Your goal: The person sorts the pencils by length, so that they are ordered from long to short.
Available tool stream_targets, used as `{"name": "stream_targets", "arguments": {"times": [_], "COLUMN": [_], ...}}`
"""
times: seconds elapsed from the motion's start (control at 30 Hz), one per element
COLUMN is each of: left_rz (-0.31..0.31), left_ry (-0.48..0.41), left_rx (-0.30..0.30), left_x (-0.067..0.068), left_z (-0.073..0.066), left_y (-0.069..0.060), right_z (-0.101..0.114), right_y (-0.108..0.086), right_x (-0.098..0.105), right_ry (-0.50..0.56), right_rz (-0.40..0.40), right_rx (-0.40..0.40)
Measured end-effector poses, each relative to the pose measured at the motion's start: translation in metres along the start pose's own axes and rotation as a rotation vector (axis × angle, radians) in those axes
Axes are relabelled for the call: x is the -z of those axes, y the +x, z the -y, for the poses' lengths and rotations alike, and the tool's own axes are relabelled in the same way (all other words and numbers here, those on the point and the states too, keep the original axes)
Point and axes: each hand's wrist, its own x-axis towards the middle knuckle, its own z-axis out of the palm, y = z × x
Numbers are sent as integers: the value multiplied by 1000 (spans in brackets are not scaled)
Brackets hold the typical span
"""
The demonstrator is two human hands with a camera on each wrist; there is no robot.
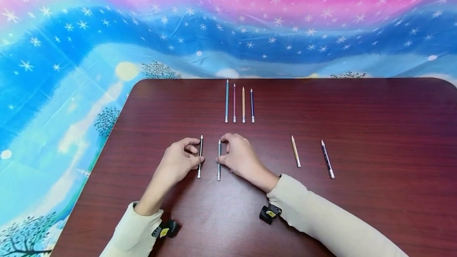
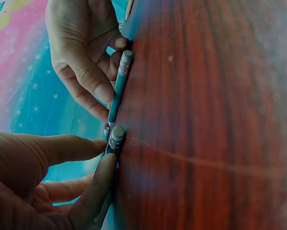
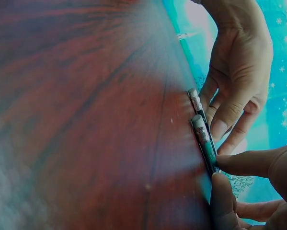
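My left hand [image 1: 177, 162] pinches a dark pencil [image 1: 201, 148] between thumb and fingers, its eraser end toward me. To its right, my right hand [image 1: 242, 156] holds a dark teal pencil [image 1: 219, 173] the same way, thumb on the near half and a fingertip by the point. Both pencils stand nearly parallel, a small gap between them, at or just over the tabletop. In the left wrist view the dark pencil's eraser [image 2: 117, 133] shows between my fingers. The right wrist view shows the teal pencil [image 3: 208, 148] against my thumb.
A row of several pencils, including a light blue one [image 1: 226, 102] and a dark blue one [image 1: 252, 106], lies farther back on the brown table [image 1: 385, 130]. At right lie a yellowish pencil [image 1: 296, 152] and a black patterned pencil [image 1: 327, 160]. A snowflake-printed cloth [image 1: 228, 19] hangs behind.
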Motion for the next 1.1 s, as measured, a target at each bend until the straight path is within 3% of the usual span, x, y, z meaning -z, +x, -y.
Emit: {"name": "stream_targets", "arguments": {"times": [0.07,0.27,0.7,0.9,1.1], "left_rz": [-3,-4,-32,-53,-51], "left_ry": [4,5,101,166,202], "left_rx": [1,-8,-17,-21,7], "left_x": [0,-1,-4,-6,-5], "left_z": [0,0,-4,-7,-10], "left_y": [0,1,1,1,1], "right_z": [0,2,7,6,-2], "right_y": [0,-1,-9,-7,-1], "right_x": [0,3,8,8,12], "right_ry": [-46,-47,-264,-229,-45], "right_rz": [-16,-9,-13,-1,23], "right_rx": [19,25,45,23,-6]}}
